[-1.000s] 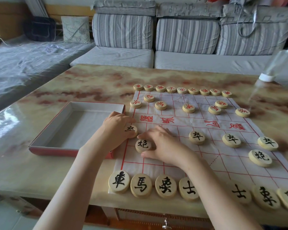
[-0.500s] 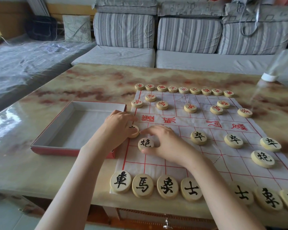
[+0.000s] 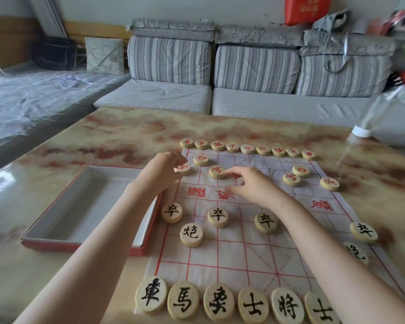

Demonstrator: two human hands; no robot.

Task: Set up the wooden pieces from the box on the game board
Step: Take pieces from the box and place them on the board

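**Writing.** The near row of wooden pieces (image 3: pixel 219 302) carries black characters, read left to right as 車, 馬, 象, 士, 將, 士. The last is cut off by the frame edge and the right forearm. 卒 is read on four black-marked pieces (image 3: pixel 218 217), and 炮 on one piece (image 3: pixel 191 234) near the left side of the board. Another black-marked piece (image 3: pixel 357 253) at the right edge is blurred and partly covered by the arm, so it is not read. The far row (image 3: pixel 247 148) of nine pieces is marked in red, upside down from this view and too small to read with certainty. Red river characters (image 3: pixel 195 191) are printed inverted on the game board (image 3: pixel 232 253); the middle ones are covered by the right hand.

**Position.** The board is laid on a marbled table (image 3: pixel 103 136), and the open box (image 3: pixel 84 206) stands just beside its left edge. The left hand (image 3: pixel 164 169) is at the far-left edge of the board. Its fingers are curled down on the left-edge red piece (image 3: pixel 182 170), which is pinched and half covered. The right hand (image 3: pixel 255 185) is held just right of a second red piece (image 3: pixel 216 171) marked 兵, and the forefinger tip touches its right rim. The fingers are loosely bent, bare board shows between thumb and forefinger, and nothing is seen gripped.

**Hidden.** What lies under the right palm cannot be told. A bottle (image 3: pixel 379 113) at the far right is blurred. Pale writing on a red bag (image 3: pixel 306 8) is not legible.
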